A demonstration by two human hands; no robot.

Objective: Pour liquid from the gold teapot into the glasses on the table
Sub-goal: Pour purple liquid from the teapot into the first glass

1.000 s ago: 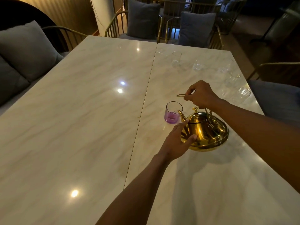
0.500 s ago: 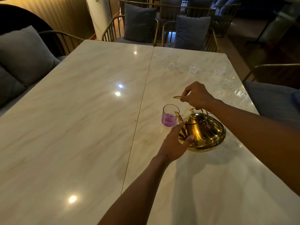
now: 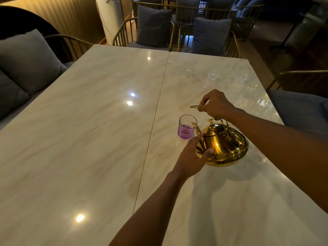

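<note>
The gold teapot [image 3: 225,146] is tilted to the left, its spout over the rim of a purple glass [image 3: 186,129]. A thin stream runs from the spout into the glass, which holds some liquid. My right hand [image 3: 215,104] grips the teapot's handle from above. My left hand [image 3: 192,157] rests flat against the teapot's near left side, fingers spread. Several clear glasses stand farther back on the right, among them one [image 3: 190,68] at the far middle and one [image 3: 263,104] near the right edge.
The marble table [image 3: 88,139] is made of two tops joined by a seam. Chairs with grey cushions [image 3: 153,26] stand at the far end, a sofa [image 3: 23,61] at the left, another chair [image 3: 298,107] at the right edge.
The view has shifted slightly. The teapot stays tilted at the purple glass and both hands keep their hold.
</note>
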